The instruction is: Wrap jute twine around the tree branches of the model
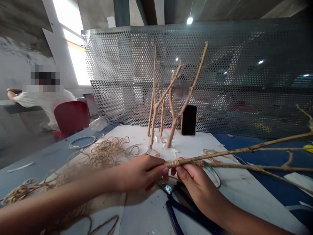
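Observation:
My left hand [140,173] is closed around the near end of a long thin branch [220,153], which has twine wound round it there. My right hand [193,178] pinches the same branch just to the right of the wrapping. From my hands the branch slants up to the right edge. Below them lie pliers [181,209] with dark blue handles, partly hidden by my right hand and forearm. A tangled heap of jute twine [107,151] spreads to the left of my left hand, and loose strands lie under my left forearm.
Twine-wrapped branches [174,125] stand upright on the white board [141,209]. A phone [189,120] leans against the perforated metal screen [117,71]. More branches [259,168] lie at right. A ring-shaped coil [82,142] and a clear plastic bag [99,124] lie left. A person sits beyond a red chair [72,118].

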`<state>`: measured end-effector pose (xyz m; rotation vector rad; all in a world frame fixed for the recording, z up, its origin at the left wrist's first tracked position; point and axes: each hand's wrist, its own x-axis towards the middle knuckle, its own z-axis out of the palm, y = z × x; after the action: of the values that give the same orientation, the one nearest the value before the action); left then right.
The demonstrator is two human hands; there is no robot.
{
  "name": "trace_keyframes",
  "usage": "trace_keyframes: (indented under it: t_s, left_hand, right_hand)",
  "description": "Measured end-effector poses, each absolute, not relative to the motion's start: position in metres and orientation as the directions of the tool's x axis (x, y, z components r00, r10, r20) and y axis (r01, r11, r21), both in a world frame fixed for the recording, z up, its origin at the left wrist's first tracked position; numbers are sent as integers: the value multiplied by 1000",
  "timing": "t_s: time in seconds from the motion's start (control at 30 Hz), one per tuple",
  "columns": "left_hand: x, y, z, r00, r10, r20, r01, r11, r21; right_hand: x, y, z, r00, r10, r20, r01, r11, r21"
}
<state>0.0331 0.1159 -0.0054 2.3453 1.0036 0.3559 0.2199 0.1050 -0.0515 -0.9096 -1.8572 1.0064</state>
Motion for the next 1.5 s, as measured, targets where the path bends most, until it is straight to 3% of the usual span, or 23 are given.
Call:
trace_keyframes:
  t_s: [0.13, 0.3, 0.47, 0.73, 0.9, 1.0, 1.2, 1.5]
  left_hand:
    - [34, 117, -12, 619, 763, 186, 680, -640, 358]
    - [35, 115, -19, 539, 772, 337, 796, -598, 97]
    - [33, 116, -21, 501, 775, 384, 821, -567, 73]
    - [37, 114, -24, 469, 815, 339, 855, -515, 56]
    - [36, 114, -27, 466, 788, 401, 856, -517, 22]
    - [36, 115, -33, 460, 779, 426, 845, -532, 60]
    - [42, 111, -39, 428, 805, 412, 763, -566, 313]
    - [49, 105, -36, 362, 874, 325, 670, -486, 561]
  right_hand:
    - [220, 107, -54, -326, 911, 253, 264, 344, -901]
    - [221, 110, -57, -274, 943, 190, 246, 260, -934]
    - [222, 111, -54, -283, 924, 258, 162, 311, -936]
    - [224, 109, -54, -346, 910, 228, 215, 314, -925]
    - [225, 107, -52, -323, 918, 229, 210, 306, -929]
    - [226, 106, -51, -336, 917, 215, 176, 286, -942]
    - [226, 107, -52, -321, 927, 195, 170, 259, -951]
    - [225, 108, -52, -277, 947, 162, 181, 217, -959]
